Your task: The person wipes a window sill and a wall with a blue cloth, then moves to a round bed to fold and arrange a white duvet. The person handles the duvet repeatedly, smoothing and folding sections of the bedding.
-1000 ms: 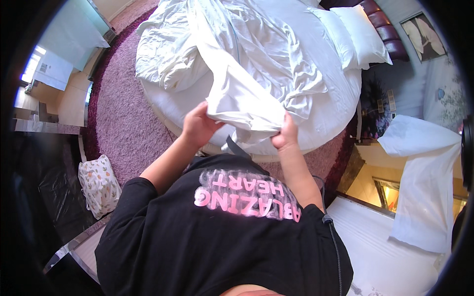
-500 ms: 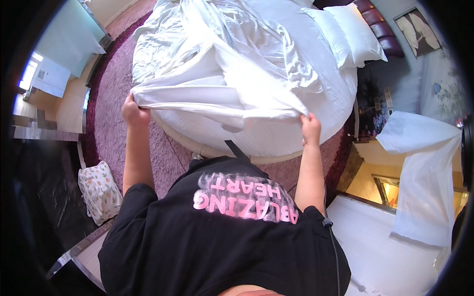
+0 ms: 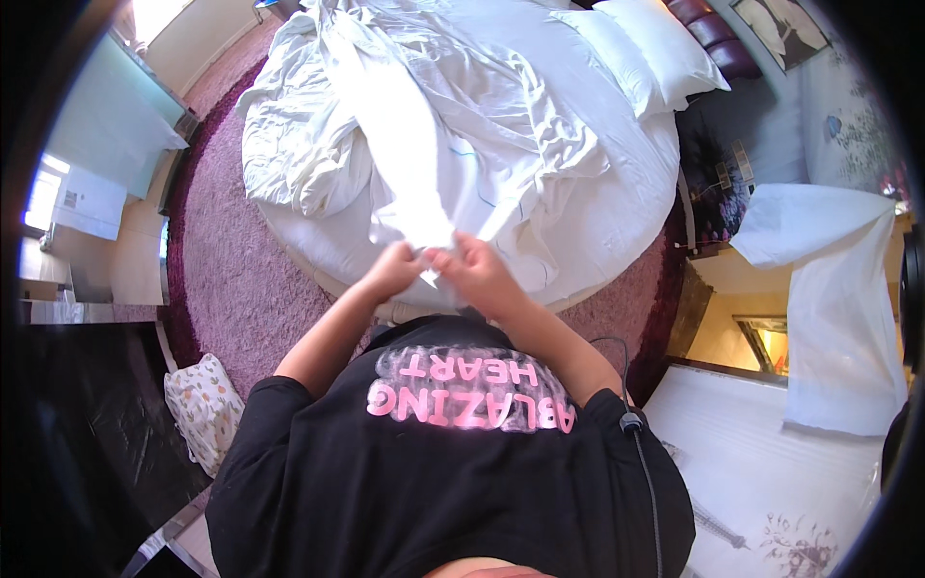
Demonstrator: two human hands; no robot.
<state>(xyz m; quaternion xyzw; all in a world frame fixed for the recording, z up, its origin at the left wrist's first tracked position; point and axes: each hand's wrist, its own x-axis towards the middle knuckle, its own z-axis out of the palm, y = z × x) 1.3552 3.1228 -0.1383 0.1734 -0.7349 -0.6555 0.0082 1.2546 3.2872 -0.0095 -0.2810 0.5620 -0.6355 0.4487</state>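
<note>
My left hand [image 3: 393, 272] and my right hand [image 3: 479, 276] are close together in front of my body, at the near edge of a round bed [image 3: 617, 231]. Both are closed on the gathered edge of a white bed cover [image 3: 390, 144], with some motion blur at the fingertips. From there the cloth runs away from me in a bright, narrow fold up the bed. Rumpled white bedding [image 3: 299, 125] lies to the left of that fold, and more creased cloth with thin blue lines spreads to its right.
White pillows [image 3: 665, 53] rest by a dark red padded headboard [image 3: 718, 34] at the far right. A purple rug [image 3: 222, 250] surrounds the bed. At left lies a patterned bag-like bundle [image 3: 204, 409]; at right, white cloth [image 3: 838, 308] drapes beside a white surface [image 3: 752, 453].
My hands have come together from wide apart, bringing the two held edges of the bed cover to the middle. The cloth once stretched between them now hangs gathered. The view has shifted slightly.
</note>
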